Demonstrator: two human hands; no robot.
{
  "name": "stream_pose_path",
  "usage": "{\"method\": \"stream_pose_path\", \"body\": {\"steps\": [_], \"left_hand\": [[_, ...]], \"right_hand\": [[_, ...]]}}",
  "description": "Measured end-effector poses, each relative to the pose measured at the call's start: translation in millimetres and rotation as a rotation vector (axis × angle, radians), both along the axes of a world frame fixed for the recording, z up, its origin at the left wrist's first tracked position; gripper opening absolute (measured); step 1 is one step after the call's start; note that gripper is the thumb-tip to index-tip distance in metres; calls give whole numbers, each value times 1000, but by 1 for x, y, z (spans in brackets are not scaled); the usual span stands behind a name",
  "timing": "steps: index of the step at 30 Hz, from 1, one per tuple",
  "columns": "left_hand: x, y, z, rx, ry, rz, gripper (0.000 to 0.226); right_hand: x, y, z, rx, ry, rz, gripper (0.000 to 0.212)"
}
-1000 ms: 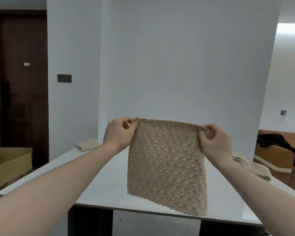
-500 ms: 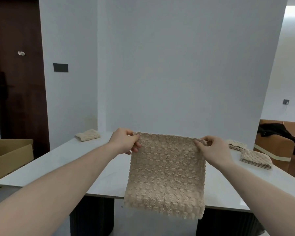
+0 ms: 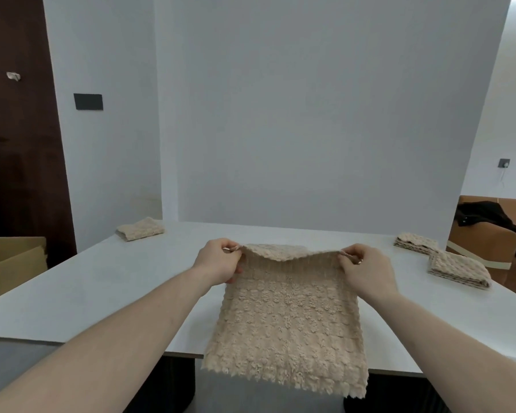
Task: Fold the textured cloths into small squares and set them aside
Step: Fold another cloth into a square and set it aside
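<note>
Your left hand (image 3: 218,260) and right hand (image 3: 367,268) each pinch a far corner of the beige, bumpy-textured square cloth (image 3: 286,317); it lies across the white table (image 3: 102,293), its near edge hanging over the front; this looks like the spreading step, so next carry those corners toward you for the first fold; folded cloths (image 3: 456,268) wait at the right.
</note>
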State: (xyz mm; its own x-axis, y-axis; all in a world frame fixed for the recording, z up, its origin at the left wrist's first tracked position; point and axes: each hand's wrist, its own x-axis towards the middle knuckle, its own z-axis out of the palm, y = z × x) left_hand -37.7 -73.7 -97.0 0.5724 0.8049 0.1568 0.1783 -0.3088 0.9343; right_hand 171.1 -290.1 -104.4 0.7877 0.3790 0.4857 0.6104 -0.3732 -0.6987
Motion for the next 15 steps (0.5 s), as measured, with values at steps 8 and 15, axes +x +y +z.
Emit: {"method": "stream_pose_path", "body": {"steps": [8,15], "left_hand": [[-1,10,-14,10,16,-25,16],[-17,7,-10,-25,36,-36,22]], "right_hand": [[7,11,-15,-2,29,20,11],[-3,-1,-11,-26,-6,41,12]]}}
